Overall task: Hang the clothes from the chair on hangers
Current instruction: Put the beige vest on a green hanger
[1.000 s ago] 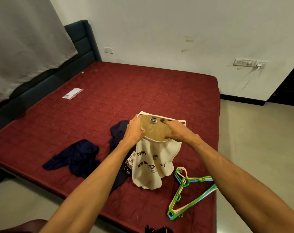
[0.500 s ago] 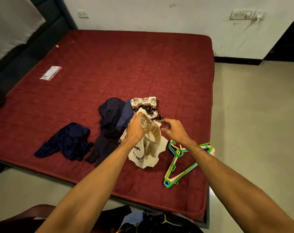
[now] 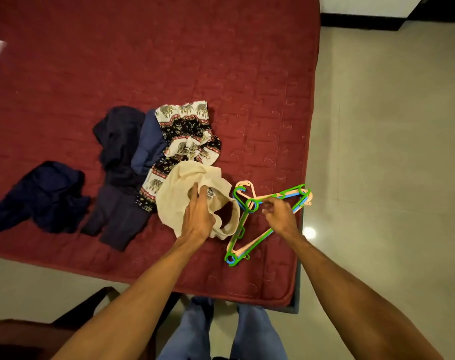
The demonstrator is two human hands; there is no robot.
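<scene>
- Red quilted mattress [image 3: 247, 74] fills most of the view, with pale tiled floor [image 3: 390, 152] seen to its right and along its near edge.
- Fabric of the cream shirt [image 3: 174, 188] is pinched by the fingers [image 3: 194, 193] of the left hand [image 3: 198, 216]. The fingers are held close together, and their tips are buried in a fold beside the neck label.
- The cream shirt is bunched on the mattress near its front right corner, partly under the left hand.
- The fingers [image 3: 266, 203] of the right hand [image 3: 281, 216] are loosely curled and slightly spread, and nothing is gripped by them. They are held over the hangers [image 3: 288, 192], close to where the hooks join. Whether the plastic is touched cannot be told.
- The hangers are stacked flat just right of the cream shirt; green, blue and peach ones are seen, with the hooks pointed away from the person.
- An elephant-print garment [image 3: 185, 126] is lain against the far side of the cream shirt.
- A dark navy garment [image 3: 122, 141] is spread to the left of the print, touching it.
- A second navy heap [image 3: 47, 196] is set apart, further left.
- Part of a dark chair [image 3: 26, 333] is seen at the lower left, and legs in blue jeans [image 3: 247, 333] at the bottom edge.
</scene>
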